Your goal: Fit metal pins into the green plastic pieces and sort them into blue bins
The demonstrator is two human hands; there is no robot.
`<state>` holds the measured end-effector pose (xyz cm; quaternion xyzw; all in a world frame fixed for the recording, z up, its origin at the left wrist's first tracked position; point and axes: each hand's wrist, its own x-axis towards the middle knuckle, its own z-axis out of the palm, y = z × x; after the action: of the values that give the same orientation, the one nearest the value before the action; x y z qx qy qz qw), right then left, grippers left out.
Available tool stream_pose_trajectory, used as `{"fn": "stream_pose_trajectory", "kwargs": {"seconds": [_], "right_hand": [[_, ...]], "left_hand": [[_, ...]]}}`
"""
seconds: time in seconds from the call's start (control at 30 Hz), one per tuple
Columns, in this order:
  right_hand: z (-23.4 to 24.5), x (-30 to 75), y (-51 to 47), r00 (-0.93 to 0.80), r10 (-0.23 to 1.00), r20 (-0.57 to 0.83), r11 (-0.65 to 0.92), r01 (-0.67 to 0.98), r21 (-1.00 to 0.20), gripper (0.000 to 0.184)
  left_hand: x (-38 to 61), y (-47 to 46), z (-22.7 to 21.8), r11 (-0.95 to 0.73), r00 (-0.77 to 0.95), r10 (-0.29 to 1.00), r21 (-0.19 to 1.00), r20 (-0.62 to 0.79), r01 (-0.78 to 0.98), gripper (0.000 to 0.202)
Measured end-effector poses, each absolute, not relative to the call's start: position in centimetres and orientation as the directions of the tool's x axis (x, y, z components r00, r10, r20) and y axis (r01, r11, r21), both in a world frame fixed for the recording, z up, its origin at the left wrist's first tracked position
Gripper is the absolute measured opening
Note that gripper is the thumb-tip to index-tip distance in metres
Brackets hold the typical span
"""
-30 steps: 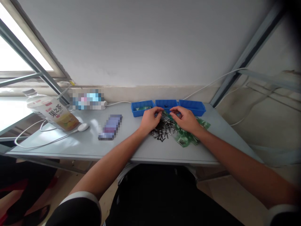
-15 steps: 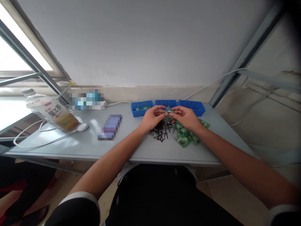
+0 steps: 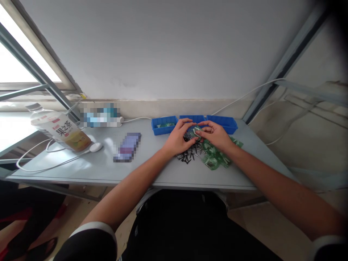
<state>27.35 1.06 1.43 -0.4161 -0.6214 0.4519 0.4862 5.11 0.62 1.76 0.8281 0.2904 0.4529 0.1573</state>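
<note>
Pinched in my right hand [image 3: 216, 136] is a small green plastic bag [image 3: 196, 131], its contents too small to make out. My left hand [image 3: 178, 137] is open at the bag's left side, thumb and fingers apart; its fingertips come close to the bag, and whether they touch it I cannot tell. Below my hands lies a heap of dark screws [image 3: 187, 154], partly covered by my left hand. Several filled green bags [image 3: 213, 159] lie in a pile to the right, under my right hand and wrist.
Three blue bins stand along the wall: a left bin [image 3: 154, 129] with green bags inside, a middle bin [image 3: 187, 117] and a right bin [image 3: 231, 125]. Further left are a blurred phone-like object [image 3: 127, 146], a tilted drink bottle [image 3: 61, 128] and a white cable [image 3: 54, 167].
My left hand has spread its thumb and fingers and lowered its thumb toward the screws. The green bag has tilted and sits slightly lower, still in my right hand.
</note>
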Motion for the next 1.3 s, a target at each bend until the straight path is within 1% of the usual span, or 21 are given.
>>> {"fn": "stream_pose_trajectory", "kwargs": {"seconds": [0.03,0.1,0.17,0.2,0.3,0.37,0.47,0.53,0.63,0.73,0.87,0.97,1.07,1.1,1.2,1.3], "right_hand": [[1.4,27.5,1.2,-0.171,0.958,0.228,0.244,0.077,-0.967,0.057],[1.3,27.6,1.3,-0.165,0.960,0.226,0.241,0.073,-0.968,0.063],[1.4,27.6,1.2,-0.177,0.958,0.224,0.240,0.075,-0.968,0.066],[1.5,27.6,1.1,-0.187,0.957,0.224,0.242,0.082,-0.967,0.065],[2.0,27.3,0.6,-0.206,0.954,0.217,0.239,0.089,-0.967,0.051],[2.4,27.1,0.3,-0.217,0.953,0.213,0.230,0.056,-0.972,0.046],[2.7,27.1,0.1,-0.253,0.947,0.200,0.205,-0.007,-0.979,0.046],[2.7,27.1,0.2,-0.274,0.945,0.177,0.178,-0.019,-0.984,0.047],[2.3,27.1,0.4,-0.249,0.954,0.168,0.176,0.010,-0.984,0.047],[1.9,27.1,0.7,-0.185,0.960,0.211,0.230,0.091,-0.969,0.048],[1.3,27.3,1.0,-0.165,0.939,0.303,0.331,0.182,-0.926,0.049],[1.2,27.4,1.1,-0.159,0.926,0.342,0.369,0.193,-0.909,0.046],[1.3,27.4,1.2,-0.141,0.936,0.322,0.343,0.162,-0.925,0.044],[1.3,27.5,1.3,-0.127,0.938,0.322,0.339,0.149,-0.929,0.044],[1.3,27.8,1.7,-0.062,0.939,0.338,0.343,0.133,-0.930,0.045],[1.1,28.0,1.9,-0.038,0.940,0.340,0.341,0.139,-0.930,0.044]], "left_hand": [[5.0,0.6,1.8,-0.817,0.458,0.576,0.450,0.677,0.361,0.050],[4.9,0.7,1.6,-0.843,0.508,0.530,0.359,0.679,0.399,0.049],[4.8,1.0,1.3,-0.833,0.514,0.538,0.328,0.668,0.446,0.043],[4.8,1.2,1.2,-0.822,0.502,0.551,0.329,0.667,0.465,0.040],[4.7,1.4,0.9,-0.793,0.459,0.590,0.368,0.665,0.486,0.032],[4.7,1.4,1.0,-0.780,0.443,0.614,0.415,0.654,0.468,0.031],[4.8,1.2,1.3,-0.757,0.432,0.652,0.496,0.623,0.426,0.028],[4.9,1.1,1.5,-0.731,0.420,0.682,0.541,0.599,0.416,0.024],[5.0,1.0,1.8,-0.677,0.371,0.736,0.591,0.566,0.438,0.022],[5.0,0.9,2.0,-0.638,0.350,0.770,0.629,0.533,0.444,0.023],[4.8,0.6,2.3,-0.623,0.393,0.781,0.643,0.485,0.445,0.033],[5.0,0.7,2.2,-0.613,0.401,0.788,0.656,0.467,0.440,0.034],[5.1,0.9,1.8,-0.618,0.357,0.786,0.669,0.506,0.412,0.025],[5.1,1.0,1.7,-0.624,0.336,0.781,0.669,0.527,0.404,0.025],[5.1,1.1,1.6,-0.660,0.304,0.751,0.645,0.587,0.385,0.031],[5.0,1.1,1.5,-0.697,0.365,0.717,0.627,0.594,0.349,0.037]]}}
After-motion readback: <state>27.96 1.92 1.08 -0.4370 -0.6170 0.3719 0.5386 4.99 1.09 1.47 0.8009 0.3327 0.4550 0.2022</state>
